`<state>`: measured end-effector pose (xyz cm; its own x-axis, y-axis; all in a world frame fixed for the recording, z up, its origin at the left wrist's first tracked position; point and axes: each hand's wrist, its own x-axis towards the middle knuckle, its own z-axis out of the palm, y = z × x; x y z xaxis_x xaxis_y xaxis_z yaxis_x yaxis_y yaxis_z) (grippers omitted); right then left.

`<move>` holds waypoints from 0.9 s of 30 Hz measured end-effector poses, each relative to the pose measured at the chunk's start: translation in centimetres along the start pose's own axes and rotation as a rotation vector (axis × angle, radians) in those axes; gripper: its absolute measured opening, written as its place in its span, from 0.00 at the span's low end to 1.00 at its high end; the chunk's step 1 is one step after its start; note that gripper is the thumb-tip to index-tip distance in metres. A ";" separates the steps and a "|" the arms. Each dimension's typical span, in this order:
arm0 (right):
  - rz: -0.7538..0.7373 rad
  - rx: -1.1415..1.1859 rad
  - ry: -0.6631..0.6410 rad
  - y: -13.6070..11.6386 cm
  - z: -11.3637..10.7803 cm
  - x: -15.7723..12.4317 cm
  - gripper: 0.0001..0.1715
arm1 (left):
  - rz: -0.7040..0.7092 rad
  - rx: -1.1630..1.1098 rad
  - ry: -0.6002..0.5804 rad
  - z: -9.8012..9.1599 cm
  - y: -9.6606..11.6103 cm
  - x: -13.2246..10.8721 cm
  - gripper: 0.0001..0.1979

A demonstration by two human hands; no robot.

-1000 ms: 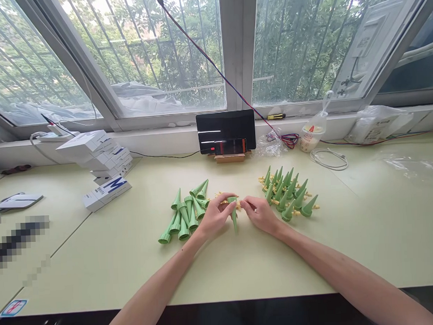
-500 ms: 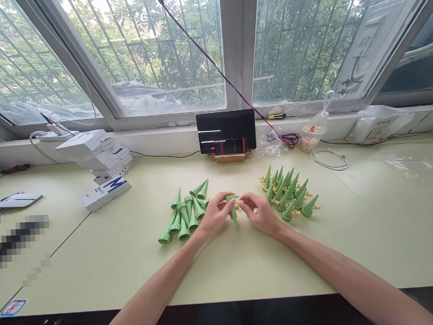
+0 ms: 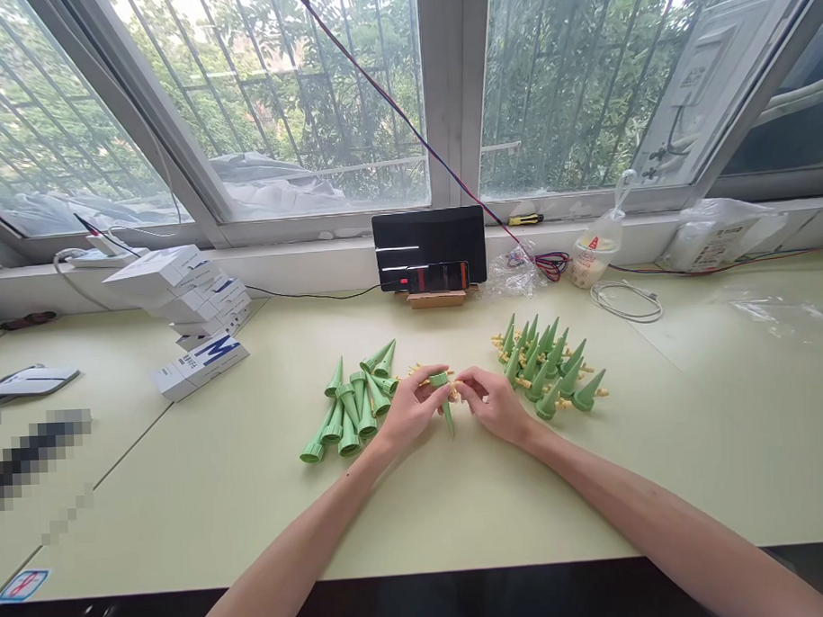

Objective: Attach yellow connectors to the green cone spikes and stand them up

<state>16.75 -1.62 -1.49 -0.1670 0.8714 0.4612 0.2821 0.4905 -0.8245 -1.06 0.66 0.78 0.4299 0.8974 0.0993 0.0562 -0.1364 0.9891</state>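
Observation:
My left hand (image 3: 412,407) is closed around a green plastic watering spike (image 3: 447,419), its wide collar up and its tip pointing down towards me. Close beside it, my right hand (image 3: 489,403) pinches a small yellow valve piece (image 3: 457,390) near the collar; whether the two parts touch I cannot tell. Left of my hands lies a loose pile of green spikes (image 3: 347,405) with open collars. More small yellow pieces (image 3: 414,370) show partly behind my left hand. To the right, several green spikes with yellow pieces fitted (image 3: 547,362) stand tip up in a cluster.
A dark tablet (image 3: 429,240) and a phone (image 3: 441,276) lean on a cardboard stand at the back. White boxes (image 3: 201,365) are stacked on the left. A coiled white cable (image 3: 627,303), a tied plastic bag with a cup (image 3: 595,253) and clear wrap lie back right.
The spike in my left hand has tilted slightly, showing more of its collar's side. My right hand stays close with the yellow piece. The piles are unchanged.

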 end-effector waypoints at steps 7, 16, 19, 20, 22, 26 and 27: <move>-0.005 -0.029 0.011 0.2 0.1 -0.1 0.13 | -0.007 0.051 -0.026 0.0 0.3 -0.1 0.21; 0.002 0.002 -0.054 -0.1 0.1 -0.1 0.14 | -0.069 -0.035 -0.060 -0.1 0.4 0.0 0.17; -0.013 -0.005 -0.059 -0.2 0.1 -0.1 0.12 | -0.061 -0.045 -0.060 -0.1 0.2 0.1 0.17; -0.012 -0.011 -0.052 -0.2 0.1 -0.2 0.12 | -0.056 -0.046 -0.058 -0.1 0.2 0.1 0.17; -0.007 -0.016 -0.044 -0.2 0.2 -0.2 0.12 | -0.051 -0.047 -0.054 -0.1 0.1 0.0 0.18; -0.006 0.019 -0.056 -0.2 0.2 -0.3 0.12 | -0.057 -0.053 -0.050 -0.1 0.1 0.0 0.17; -0.010 0.028 -0.060 -0.2 0.2 -0.3 0.12 | -0.060 -0.054 -0.051 -0.1 0.1 0.0 0.17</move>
<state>16.52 -1.95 -1.53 -0.2261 0.8641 0.4498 0.2539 0.4980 -0.8292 -1.10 0.66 0.88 0.4729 0.8804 0.0351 0.0355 -0.0588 0.9976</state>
